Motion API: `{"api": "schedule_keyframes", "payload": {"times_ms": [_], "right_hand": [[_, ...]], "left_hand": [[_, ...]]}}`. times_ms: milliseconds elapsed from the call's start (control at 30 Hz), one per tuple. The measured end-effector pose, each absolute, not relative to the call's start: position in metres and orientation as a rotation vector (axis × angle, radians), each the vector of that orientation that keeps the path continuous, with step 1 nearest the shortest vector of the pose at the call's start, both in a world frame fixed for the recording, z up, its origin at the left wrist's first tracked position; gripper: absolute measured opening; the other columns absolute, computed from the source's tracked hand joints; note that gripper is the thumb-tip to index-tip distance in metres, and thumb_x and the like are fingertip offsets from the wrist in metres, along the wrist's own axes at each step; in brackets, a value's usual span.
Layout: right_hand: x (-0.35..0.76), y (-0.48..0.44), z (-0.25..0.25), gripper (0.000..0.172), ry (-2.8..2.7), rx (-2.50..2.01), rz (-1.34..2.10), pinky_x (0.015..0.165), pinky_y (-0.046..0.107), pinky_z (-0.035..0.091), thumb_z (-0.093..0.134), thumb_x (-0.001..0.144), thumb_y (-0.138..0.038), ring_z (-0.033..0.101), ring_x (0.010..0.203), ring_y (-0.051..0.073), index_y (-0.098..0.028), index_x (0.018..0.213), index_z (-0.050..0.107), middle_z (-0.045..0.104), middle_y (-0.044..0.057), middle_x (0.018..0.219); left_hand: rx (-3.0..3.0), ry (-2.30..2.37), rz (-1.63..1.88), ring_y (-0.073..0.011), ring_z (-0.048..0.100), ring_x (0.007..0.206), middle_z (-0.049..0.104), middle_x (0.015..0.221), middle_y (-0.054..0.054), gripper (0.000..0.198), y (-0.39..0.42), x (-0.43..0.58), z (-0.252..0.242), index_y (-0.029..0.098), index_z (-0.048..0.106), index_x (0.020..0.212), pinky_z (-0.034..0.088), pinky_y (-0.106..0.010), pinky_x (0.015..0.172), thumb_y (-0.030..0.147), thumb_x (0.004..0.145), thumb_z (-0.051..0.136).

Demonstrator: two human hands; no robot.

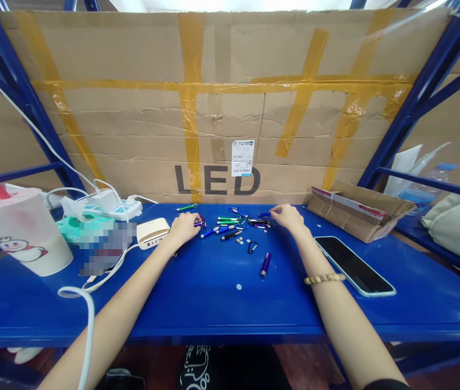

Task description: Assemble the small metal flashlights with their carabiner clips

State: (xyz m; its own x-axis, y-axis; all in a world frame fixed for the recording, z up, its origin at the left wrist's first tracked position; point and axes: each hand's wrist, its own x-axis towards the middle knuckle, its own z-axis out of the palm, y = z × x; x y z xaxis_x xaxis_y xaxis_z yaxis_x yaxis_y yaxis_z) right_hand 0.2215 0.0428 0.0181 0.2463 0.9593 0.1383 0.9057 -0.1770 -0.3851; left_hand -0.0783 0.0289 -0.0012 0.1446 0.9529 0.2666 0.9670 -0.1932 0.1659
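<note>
left hand (183, 227) curled, fingertips at a purple penlight (200, 223), hold unconfirmed. right hand (287, 218) loosely open, apparently empty. penlight cluster (228, 220) on the blue table (230, 303): 3 o'clock of left hand, 9 o'clock of right, long axes mostly 9-to-3, left hand nearer.

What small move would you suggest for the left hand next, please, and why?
I would probably have the left hand pick up the purple metal mini flashlight, since it appears to lie right at the fingertips, just apart from the loose coloured metal mini flashlights.
</note>
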Motion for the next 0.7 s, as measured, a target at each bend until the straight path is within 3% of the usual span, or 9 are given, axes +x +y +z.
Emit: {"api": "schedule_keyframes", "payload": {"times_ms": [133, 233, 333, 567, 700], "right_hand": [[0.226, 0.045, 0.013, 0.023, -1.814, -2.052, 0.229, 0.073, 0.026, 0.047, 0.058, 0.072, -0.021, 0.063, 0.091, 0.018, -0.024, 0.091, 0.070, 0.069, 0.003, 0.097], [0.224, 0.044, 0.015, 0.021, -1.935, -1.877, 0.201, 0.072, 0.025, 0.046, 0.059, 0.073, -0.030, 0.062, 0.089, 0.016, -0.025, 0.091, 0.070, 0.069, 0.000, 0.096], [0.217, 0.042, 0.018, 0.024, -2.081, -1.814, 0.266, 0.071, 0.026, 0.045, 0.067, 0.065, -0.040, 0.062, 0.088, 0.017, -0.027, 0.085, 0.070, 0.069, -0.002, 0.094], [0.205, 0.042, 0.011, 0.014, -2.121, -1.952, 0.335, 0.066, 0.025, 0.045, 0.063, 0.068, -0.025, 0.064, 0.077, 0.015, -0.025, 0.080, 0.071, 0.070, -0.002, 0.075], [0.210, 0.046, 0.010, 0.015, -1.997, -1.862, 0.350, 0.068, 0.023, 0.046, 0.061, 0.070, -0.028, 0.065, 0.079, 0.016, -0.022, 0.079, 0.072, 0.071, 0.000, 0.077]], "left_hand": [[-2.273, -1.948, -0.443, -0.0279, 0.055, 0.095, 0.063, 0.093, -0.010, 0.021, 0.024, -0.075, 0.005, 0.021, 0.063, 0.087, 0.043, -0.038, 0.077, 0.028, 0.069, 0.055], [-2.420, -1.792, -0.543, -0.0263, 0.054, 0.095, 0.061, 0.091, -0.008, 0.029, 0.018, -0.067, 0.010, 0.021, 0.061, 0.093, 0.041, -0.038, 0.079, 0.040, 0.074, 0.052], [-2.736, -1.608, -0.505, -0.0225, 0.056, 0.086, 0.059, 0.089, -0.006, 0.038, 0.015, -0.058, 0.008, 0.023, 0.061, 0.092, 0.042, -0.034, 0.075, 0.054, 0.072, 0.052], [-2.872, -1.590, -0.476, -0.0170, 0.058, 0.072, 0.063, 0.079, -0.003, 0.019, 0.022, -0.056, -0.002, 0.020, 0.064, 0.080, 0.040, -0.026, 0.066, 0.033, 0.077, 0.050], [-2.832, -1.625, -0.541, -0.0159, 0.057, 0.067, 0.062, 0.074, -0.001, 0.021, 0.023, -0.061, 0.000, 0.022, 0.061, 0.092, 0.039, -0.026, 0.061, 0.030, 0.075, 0.052]]}}
